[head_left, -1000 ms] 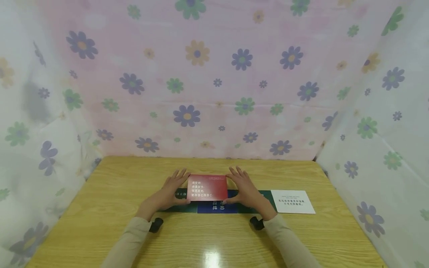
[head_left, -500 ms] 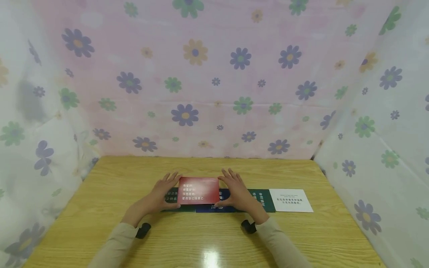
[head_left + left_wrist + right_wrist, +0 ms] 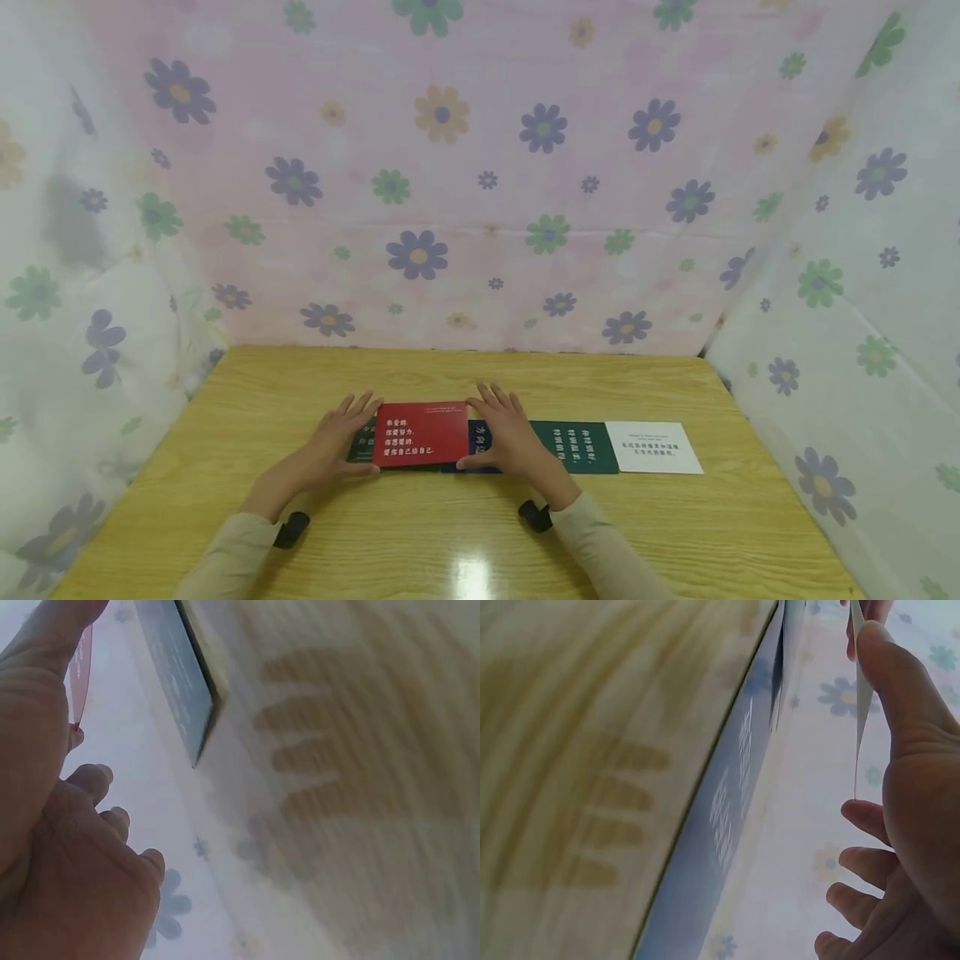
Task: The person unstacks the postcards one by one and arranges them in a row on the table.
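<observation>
A red card point(image 3: 422, 435) with white lettering is held level in the air by its two short sides. My left hand point(image 3: 333, 446) pinches its left side between thumb and index finger; the other fingers are spread. On the right side, my right hand point(image 3: 513, 442) pinches it the same way. Below lies a row of cards: a dark green card point(image 3: 362, 442) partly covered at left, a dark blue card point(image 3: 477, 435) mostly hidden, a green card point(image 3: 576, 447), and a white card point(image 3: 654, 447). In the right wrist view the red card point(image 3: 862, 697) shows edge-on, above the table.
The wood-grain table point(image 3: 420, 533) reaches back to a flower-patterned cloth point(image 3: 465, 208), which also hangs at both sides. A black wrist camera point(image 3: 292, 529) shows at the left cuff, another black wrist camera point(image 3: 536, 516) at the right.
Both hands have carried the red card leftward and slightly toward me, from above the blue card to over the left green one. More of the right green card shows now.
</observation>
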The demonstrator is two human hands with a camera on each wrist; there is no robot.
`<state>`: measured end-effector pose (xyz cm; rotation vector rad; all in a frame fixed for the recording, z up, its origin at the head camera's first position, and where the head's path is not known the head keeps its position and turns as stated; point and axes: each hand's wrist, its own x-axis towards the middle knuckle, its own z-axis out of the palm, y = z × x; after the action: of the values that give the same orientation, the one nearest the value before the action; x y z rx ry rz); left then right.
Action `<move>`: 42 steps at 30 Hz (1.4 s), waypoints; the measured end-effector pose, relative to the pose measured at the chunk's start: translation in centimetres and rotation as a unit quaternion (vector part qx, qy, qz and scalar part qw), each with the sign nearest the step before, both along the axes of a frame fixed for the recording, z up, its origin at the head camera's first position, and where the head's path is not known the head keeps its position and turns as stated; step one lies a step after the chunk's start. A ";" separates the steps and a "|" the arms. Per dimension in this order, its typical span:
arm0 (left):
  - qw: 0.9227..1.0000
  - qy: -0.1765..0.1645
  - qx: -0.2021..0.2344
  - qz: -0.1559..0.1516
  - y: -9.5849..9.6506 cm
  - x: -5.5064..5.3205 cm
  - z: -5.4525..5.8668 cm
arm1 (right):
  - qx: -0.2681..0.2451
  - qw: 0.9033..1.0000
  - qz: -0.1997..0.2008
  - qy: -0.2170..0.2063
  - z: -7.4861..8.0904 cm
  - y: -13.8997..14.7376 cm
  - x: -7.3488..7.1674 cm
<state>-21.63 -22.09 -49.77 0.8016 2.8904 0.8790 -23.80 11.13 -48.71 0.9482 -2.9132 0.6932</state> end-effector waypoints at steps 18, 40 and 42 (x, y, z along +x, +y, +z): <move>1.000 -0.017 0.001 0.000 -3.4 0.7 0.3 | 0.032 0.999 -0.008 -0.026 0.2 -3.7 1.0; 0.999 -0.037 -0.003 0.013 -9.2 0.8 1.4 | 0.100 0.995 0.016 0.019 1.0 -9.4 0.2; 0.999 -0.034 -0.010 0.015 -9.7 0.8 1.4 | 0.107 0.994 0.016 0.021 0.9 -9.9 0.1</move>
<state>-20.80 -31.78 -48.34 0.7137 2.8544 0.8600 -23.69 1.19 -47.83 1.0152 -2.9858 0.3611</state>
